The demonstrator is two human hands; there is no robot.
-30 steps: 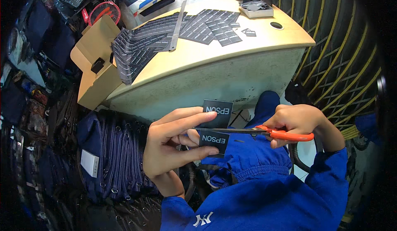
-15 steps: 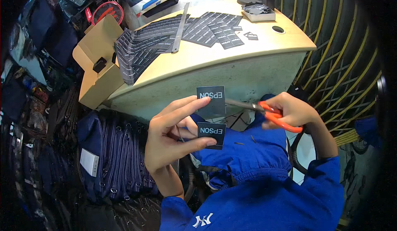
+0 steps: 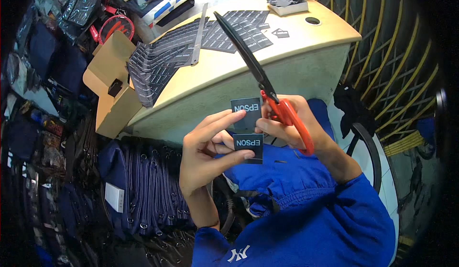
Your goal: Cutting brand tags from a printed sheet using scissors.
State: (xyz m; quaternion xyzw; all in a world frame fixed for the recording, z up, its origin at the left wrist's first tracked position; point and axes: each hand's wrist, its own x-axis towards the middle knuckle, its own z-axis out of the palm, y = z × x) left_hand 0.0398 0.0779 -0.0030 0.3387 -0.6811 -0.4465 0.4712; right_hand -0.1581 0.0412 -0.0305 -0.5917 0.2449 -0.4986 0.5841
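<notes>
Two small dark square labels with pale lettering are in my left hand [image 3: 203, 147]. The upper label [image 3: 247, 119] is held by the fingers, and the lower label [image 3: 252, 144] lies under the thumb, with a gap between them. My right hand [image 3: 313, 123] grips a pair of scissors [image 3: 256, 68] by its orange-red handles, with the dark blades together and tilted up to the left over the table edge. Its thumb and fingertips are at the upper label's right edge; whether they touch it I cannot tell.
Ahead is a light wooden table [image 3: 267, 64] bearing dark label sheets [image 3: 158, 61], a metal ruler [image 3: 200, 35] and a small tray [image 3: 289, 8]. An open cardboard box [image 3: 112, 109] stands at its left end. Dark blue bags [image 3: 148, 185] hang beside my left arm. Small dark scraps [image 3: 280, 161] lie on my lap.
My right hand has come left to the upper label, and the scissors have swung from pointing left at the label to pointing up. The left hand still holds both labels.
</notes>
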